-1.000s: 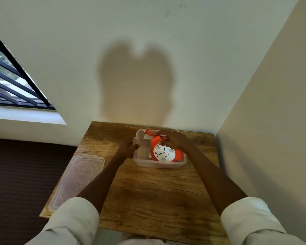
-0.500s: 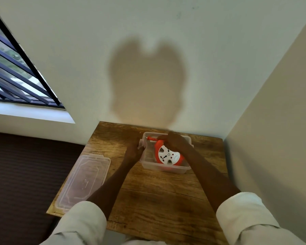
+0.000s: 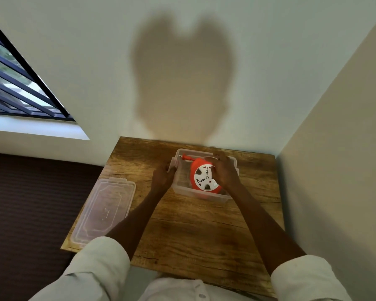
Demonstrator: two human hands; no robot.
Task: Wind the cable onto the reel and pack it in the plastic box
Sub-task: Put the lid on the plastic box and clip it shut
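The orange reel (image 3: 204,179) with its white socket face stands tilted inside the clear plastic box (image 3: 201,195) near the far edge of the wooden table (image 3: 193,231). No brand or lettering can be read on it; the face markings are too small. An orange plug (image 3: 188,158) lies in the box's far left corner. The right hand (image 3: 225,173) curls over the reel's right side, gripping it. The left hand (image 3: 162,178) grips the box's left rim. The clear lid (image 3: 102,210) lies on the table's left edge, well apart.
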